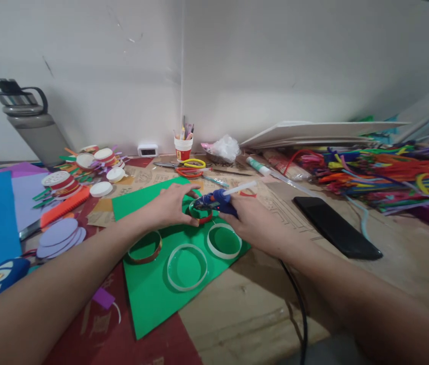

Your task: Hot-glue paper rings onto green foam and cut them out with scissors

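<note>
My right hand is wrapped round a blue hot glue gun with a white glue stick poking out of its back. The gun's nozzle points left, over the inside of a red ring standing on a green sheet. My left hand grips this ring at its left side, thumb in front and fingers behind. Nearer to me on the same sheet stand a brown-edged ring, a clear whitish ring and a white ring.
On the left are lilac discs, an orange cutter and a bottle. Scissors and a cup of pens stand behind. A phone, pipe cleaners and the gun's black cable are on the right.
</note>
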`<state>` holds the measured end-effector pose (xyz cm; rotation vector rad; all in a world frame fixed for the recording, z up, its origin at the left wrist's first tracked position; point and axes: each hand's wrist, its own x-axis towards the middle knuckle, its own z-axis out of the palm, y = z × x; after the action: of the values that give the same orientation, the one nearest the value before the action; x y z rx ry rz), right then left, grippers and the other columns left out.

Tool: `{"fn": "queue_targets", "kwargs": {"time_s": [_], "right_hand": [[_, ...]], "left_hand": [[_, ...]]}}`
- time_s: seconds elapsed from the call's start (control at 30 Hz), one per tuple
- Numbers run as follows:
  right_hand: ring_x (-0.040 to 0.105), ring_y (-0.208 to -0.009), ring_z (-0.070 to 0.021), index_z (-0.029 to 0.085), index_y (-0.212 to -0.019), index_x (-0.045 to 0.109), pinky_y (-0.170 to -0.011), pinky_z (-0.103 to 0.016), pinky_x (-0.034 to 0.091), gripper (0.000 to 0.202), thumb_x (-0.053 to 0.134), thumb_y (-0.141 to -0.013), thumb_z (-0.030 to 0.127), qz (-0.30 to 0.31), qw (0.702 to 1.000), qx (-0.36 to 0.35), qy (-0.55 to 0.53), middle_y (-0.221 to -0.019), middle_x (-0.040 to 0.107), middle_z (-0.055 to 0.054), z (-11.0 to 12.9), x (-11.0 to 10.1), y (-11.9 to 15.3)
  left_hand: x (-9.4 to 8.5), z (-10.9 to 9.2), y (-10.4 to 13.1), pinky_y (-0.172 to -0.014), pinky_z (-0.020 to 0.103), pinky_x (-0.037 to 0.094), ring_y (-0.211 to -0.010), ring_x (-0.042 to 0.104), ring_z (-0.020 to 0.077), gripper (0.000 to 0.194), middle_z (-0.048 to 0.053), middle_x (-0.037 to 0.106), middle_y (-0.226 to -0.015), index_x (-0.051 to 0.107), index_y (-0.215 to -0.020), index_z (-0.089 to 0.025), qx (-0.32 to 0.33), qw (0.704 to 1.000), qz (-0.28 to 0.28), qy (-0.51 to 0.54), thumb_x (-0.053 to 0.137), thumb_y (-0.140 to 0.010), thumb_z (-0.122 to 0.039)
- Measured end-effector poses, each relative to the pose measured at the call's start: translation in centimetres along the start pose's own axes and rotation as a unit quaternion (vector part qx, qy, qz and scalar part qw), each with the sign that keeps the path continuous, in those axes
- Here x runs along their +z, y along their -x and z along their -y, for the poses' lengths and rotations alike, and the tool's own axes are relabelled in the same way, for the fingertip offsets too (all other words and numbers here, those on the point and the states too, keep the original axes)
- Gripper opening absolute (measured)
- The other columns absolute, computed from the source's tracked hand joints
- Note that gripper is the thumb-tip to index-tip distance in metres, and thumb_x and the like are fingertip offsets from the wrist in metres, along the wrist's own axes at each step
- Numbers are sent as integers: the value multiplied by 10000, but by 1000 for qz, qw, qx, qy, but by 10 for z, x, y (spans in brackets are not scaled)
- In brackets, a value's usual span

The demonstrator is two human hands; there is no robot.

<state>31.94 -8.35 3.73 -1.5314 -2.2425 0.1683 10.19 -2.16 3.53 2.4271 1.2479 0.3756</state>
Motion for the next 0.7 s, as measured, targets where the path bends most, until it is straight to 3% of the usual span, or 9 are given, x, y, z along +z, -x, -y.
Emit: {"fn": "queue_targets", "kwargs": {"time_s": [0.2, 0.33, 0.7], "right_hand": [[659, -925, -242, 187, -971, 654, -772, -323, 479, 153, 543, -915, 276, 7, 999, 2, 42, -999, 719, -108, -2, 3, -2], [654, -989, -258, 156, -1068, 642, -812, -338, 472, 220, 519, -933, 277, 25, 997, 16, 65, -1079, 714, -138, 2, -6, 1], [641, -936, -300, 146, -1041, 637, -738, -369, 434, 250, 506, -945, 336, 59, 989, 53, 128, -1050, 708, -163, 12, -17, 7]], "left_hand": [[2, -4, -1, -1034, 509, 395, -1269, 503, 348, 866, 98, 659, -1260, 477, -1395, -243, -21, 1000, -2, 5, 822, -625, -436], [2, -4, -2, -1029, 495, 393, -1247, 524, 336, 818, 73, 690, -1213, 508, -1359, -252, -14, 1000, 4, 11, 827, -623, -416], [6, 0, -3, -1012, 479, 382, -1266, 503, 349, 812, 73, 697, -1215, 511, -1347, -227, -12, 1000, 0, 6, 824, -626, -435]]}}
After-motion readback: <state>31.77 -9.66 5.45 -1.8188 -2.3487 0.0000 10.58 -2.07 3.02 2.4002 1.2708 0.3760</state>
